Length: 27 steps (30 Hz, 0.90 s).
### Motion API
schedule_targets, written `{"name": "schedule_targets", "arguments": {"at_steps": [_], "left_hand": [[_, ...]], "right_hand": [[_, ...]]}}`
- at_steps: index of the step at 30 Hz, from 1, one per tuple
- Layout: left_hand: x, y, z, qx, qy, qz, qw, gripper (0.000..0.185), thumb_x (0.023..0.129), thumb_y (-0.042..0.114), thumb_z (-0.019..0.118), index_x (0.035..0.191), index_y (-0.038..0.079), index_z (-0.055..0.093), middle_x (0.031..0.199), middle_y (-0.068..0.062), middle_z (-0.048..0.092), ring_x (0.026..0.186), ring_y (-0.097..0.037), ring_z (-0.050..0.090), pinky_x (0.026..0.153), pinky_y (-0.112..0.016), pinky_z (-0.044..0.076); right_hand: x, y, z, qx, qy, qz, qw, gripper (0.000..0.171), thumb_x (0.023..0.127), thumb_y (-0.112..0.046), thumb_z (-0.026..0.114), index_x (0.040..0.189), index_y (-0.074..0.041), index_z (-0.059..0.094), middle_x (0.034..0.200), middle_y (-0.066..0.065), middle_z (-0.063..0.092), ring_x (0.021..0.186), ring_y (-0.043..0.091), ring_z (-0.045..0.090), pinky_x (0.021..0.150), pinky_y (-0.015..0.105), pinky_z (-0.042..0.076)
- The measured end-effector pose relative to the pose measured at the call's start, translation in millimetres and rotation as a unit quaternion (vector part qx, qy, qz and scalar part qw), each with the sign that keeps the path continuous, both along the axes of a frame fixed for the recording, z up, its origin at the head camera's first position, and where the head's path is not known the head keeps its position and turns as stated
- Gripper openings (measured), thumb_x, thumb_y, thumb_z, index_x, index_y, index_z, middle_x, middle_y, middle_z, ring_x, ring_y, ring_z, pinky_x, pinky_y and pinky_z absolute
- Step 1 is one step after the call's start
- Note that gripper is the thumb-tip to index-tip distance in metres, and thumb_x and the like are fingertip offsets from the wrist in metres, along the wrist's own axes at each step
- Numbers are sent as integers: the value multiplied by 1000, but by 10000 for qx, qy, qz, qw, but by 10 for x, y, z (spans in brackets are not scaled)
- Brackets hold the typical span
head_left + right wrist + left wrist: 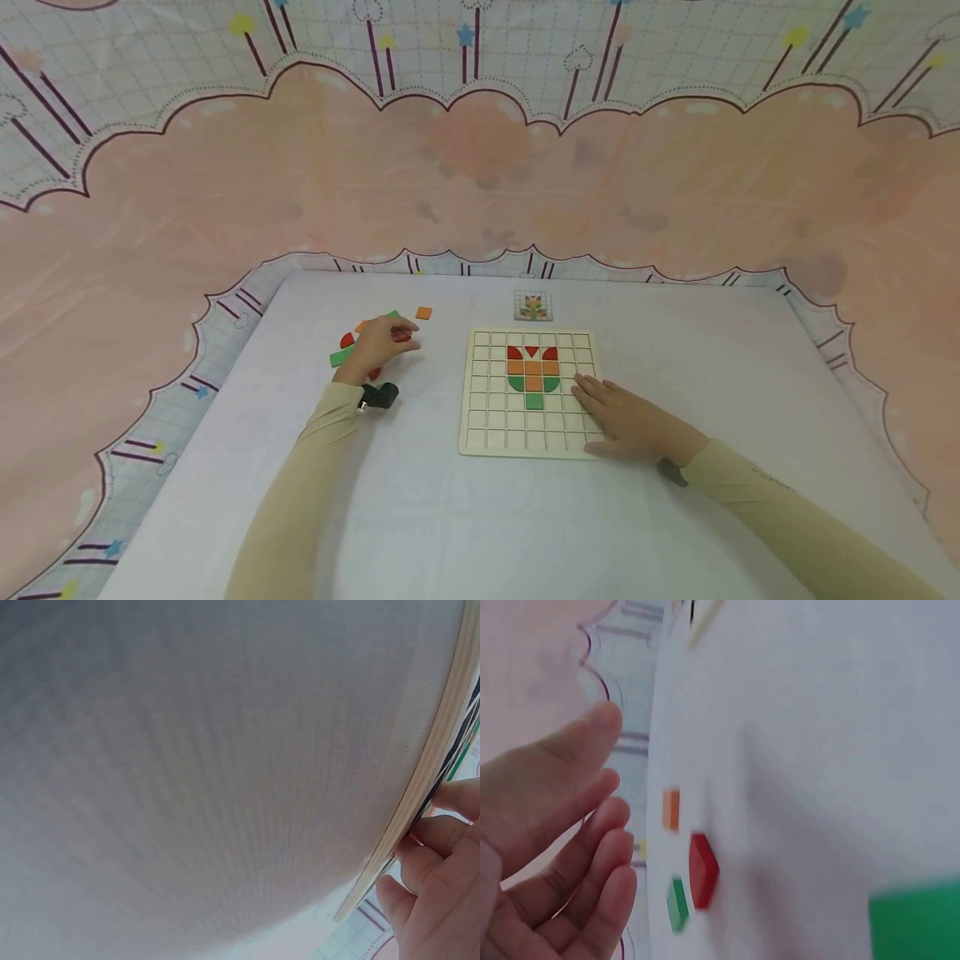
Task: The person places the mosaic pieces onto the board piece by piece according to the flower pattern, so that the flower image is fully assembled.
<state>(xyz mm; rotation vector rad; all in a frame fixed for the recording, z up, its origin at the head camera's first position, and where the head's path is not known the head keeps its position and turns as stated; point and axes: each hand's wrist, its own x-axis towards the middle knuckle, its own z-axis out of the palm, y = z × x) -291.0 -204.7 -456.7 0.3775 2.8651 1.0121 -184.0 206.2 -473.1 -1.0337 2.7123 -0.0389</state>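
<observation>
My left hand (384, 342) hovers over loose coloured pieces on the left of the table, its fingers loosely bent and apart from the thumb. The left wrist view shows nothing between them; a red piece (703, 871), a green piece (677, 905) and an orange piece (671, 810) lie on the cloth beyond. My right hand (626, 417) rests with spread fingers on the right edge of a pale wooden grid board (487, 421). Set in its squares is a tulip-like figure: red corner pieces and a red triangle (532, 352), orange squares (533, 367), green rounded pieces and a green square (534, 401).
Behind the board lies a small card (533, 306) printed with a coloured pattern on a grid. An orange square (424, 313) sits apart from the loose pieces. White cloth covers the table (420, 517), and a patterned curtain (480, 183) hangs behind it.
</observation>
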Motion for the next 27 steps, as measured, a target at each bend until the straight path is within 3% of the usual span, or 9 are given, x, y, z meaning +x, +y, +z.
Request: {"name": "schedule_targets", "arguments": {"at_steps": [9,14,18,24,27], "left_hand": [[-88,-193,-57,-360,-653,656,9951,39,84,18,70,119,1,62,116,-19,61,104,-30,53,90,-40,46],[-107,-203,-93,-445,-633,732,9943,35,84,18,71,114,1,64,110,-18,62,97,-27,53,83,-35,47],[-141,-209,-105,-404,-637,653,9950,30,83,15,71,110,2,67,103,-16,63,91,-25,54,77,-32,46],[-152,-202,-80,-406,-962,272,9942,29,84,8,68,113,6,67,111,-16,61,102,-28,52,90,-40,46],[-135,-208,-67,-402,-950,128,9946,31,84,7,67,114,5,66,114,-16,61,104,-29,52,93,-42,46]], "right_hand": [[-14,17,-30,107,10,-98,9999,88,88,-62,48,149,-5,20,158,14,15,145,28,17,116,44,23],[-19,26,-51,63,50,-59,10000,88,88,-63,47,149,-5,21,157,14,17,145,29,18,116,44,24],[-21,24,-56,25,29,-46,10000,89,87,-63,47,149,-4,22,157,14,17,145,29,18,116,45,24],[-16,7,-37,49,-32,-57,10000,88,88,-61,48,149,-4,21,157,15,16,145,29,17,116,45,23],[-17,8,-39,74,-30,-64,9999,88,88,-61,48,149,-4,22,157,15,16,145,29,17,116,45,23]]}}
